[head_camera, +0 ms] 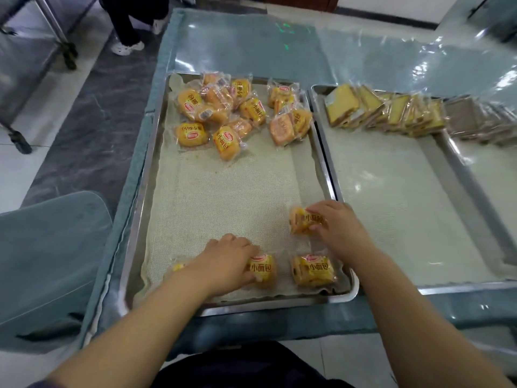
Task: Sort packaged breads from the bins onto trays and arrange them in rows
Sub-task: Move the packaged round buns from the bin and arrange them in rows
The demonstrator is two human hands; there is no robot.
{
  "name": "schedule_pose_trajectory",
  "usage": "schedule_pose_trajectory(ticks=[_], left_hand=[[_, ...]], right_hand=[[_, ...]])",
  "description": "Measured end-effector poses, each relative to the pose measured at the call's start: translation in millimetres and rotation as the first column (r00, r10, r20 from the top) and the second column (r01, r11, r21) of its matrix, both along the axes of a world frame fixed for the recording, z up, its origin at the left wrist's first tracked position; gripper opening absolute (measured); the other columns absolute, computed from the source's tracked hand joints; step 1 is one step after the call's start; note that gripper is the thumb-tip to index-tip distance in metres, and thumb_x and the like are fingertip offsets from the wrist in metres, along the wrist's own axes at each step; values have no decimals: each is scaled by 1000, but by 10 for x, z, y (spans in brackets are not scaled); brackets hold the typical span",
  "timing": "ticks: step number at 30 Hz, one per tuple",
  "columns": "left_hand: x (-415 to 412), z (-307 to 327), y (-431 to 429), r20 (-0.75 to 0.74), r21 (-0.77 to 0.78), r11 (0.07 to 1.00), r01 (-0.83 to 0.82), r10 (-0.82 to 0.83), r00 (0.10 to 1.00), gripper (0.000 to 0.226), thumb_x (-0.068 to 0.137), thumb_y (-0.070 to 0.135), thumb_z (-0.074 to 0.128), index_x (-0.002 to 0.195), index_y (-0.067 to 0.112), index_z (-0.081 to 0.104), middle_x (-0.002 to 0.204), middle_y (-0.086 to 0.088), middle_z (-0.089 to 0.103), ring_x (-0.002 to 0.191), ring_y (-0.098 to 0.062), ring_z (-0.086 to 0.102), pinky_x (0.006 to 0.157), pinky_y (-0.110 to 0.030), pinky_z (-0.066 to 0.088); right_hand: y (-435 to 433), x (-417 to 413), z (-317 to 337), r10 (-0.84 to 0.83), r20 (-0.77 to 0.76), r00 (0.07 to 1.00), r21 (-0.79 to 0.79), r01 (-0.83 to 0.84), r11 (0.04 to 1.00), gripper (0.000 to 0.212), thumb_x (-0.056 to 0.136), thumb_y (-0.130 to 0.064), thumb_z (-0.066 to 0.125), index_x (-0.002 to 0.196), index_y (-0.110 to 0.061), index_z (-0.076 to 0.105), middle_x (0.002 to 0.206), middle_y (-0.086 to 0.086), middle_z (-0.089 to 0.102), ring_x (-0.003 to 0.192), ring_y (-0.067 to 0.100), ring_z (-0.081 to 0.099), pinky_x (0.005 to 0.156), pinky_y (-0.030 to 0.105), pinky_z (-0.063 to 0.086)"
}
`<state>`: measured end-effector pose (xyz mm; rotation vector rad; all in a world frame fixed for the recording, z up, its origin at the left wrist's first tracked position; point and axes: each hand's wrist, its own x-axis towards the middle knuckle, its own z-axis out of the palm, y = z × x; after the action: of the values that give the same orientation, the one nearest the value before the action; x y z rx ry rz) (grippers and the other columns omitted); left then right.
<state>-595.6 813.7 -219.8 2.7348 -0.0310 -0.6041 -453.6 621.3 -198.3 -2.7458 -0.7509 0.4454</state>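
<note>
At the steel tray's (134, 219) front edge, a yellow wrapped bun (264, 271) is being gripped by the left hand (228, 261), a farther bun (300, 221) by the right hand (340, 229).

Your left hand (226, 259) covers half of the near packet (264, 271), and your forearm hides nearly all of the corner packet (178, 266). Your right hand (338, 228) masks one end of the upper packet (300, 221). The dark slice row (475, 121) is blurred and cut by the right edge.
</note>
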Motion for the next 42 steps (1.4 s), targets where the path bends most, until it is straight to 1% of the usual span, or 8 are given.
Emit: schedule_pose_trajectory(ticks=[12,18,22,25,29,34,39,42], left_hand=[[-23,-10,25,-68,-66,996,-65,61,996,53,84,55,56,132,34,47,124,12,51,114,-13,40,96,-39,39],[69,73,183,10,-156,969,-192,196,980,56,84,61,52,133,34,48,136,15,47,123,-9,42,104,-33,36],[219,160,445,28,-179,945,-273,283,959,49,84,58,54,127,34,52,123,15,54,103,-1,48,88,-23,42],[385,212,691,58,-99,948,-302,308,950,45,86,55,54,125,33,53,118,14,55,97,-2,49,83,-22,44],[633,255,1076,80,-47,928,-369,372,925,42,90,46,55,129,30,51,124,11,55,107,-6,52,93,-28,47],[968,213,1520,219,-26,883,-468,462,859,48,91,37,56,136,26,43,140,5,41,127,-16,39,106,-30,32],[1289,75,1855,326,19,838,-545,510,796,59,89,36,58,141,19,36,145,1,32,132,-21,25,112,-33,21],[1432,13,1930,309,57,829,-556,515,799,70,87,37,60,144,14,27,149,-2,27,134,-24,21,113,-34,18]], right_hand=[[19,61,-14,179,-111,978,-142,-194,971,46,93,-27,58,138,-26,47,141,-7,43,131,17,32,111,37,28],[184,213,168,187,-141,972,-69,-198,978,48,91,-36,60,136,-27,48,140,-7,46,129,16,41,107,35,36],[415,393,298,213,-158,964,-17,-218,976,47,90,-39,61,134,-27,49,136,-6,51,120,14,51,100,34,44],[659,562,350,245,-172,954,-29,-254,967,47,90,-40,61,134,-25,49,131,-4,54,113,13,54,95,32,47],[1040,815,356,236,-147,961,-39,-244,969,46,90,-43,59,131,-24,51,127,-3,57,110,16,56,93,37,49],[1540,1061,232,181,-152,972,-42,-190,981,48,91,-48,54,131,-21,50,123,-1,58,108,16,55,91,37,49],[1939,1127,98,134,-268,954,81,-117,990,50,91,-46,56,132,-18,49,128,0,55,113,19,53,86,29,42],[2084,1091,-13,106,-329,938,136,-64,989,42,91,-44,57,125,-19,52,121,0,59,106,18,56,89,34,47]])
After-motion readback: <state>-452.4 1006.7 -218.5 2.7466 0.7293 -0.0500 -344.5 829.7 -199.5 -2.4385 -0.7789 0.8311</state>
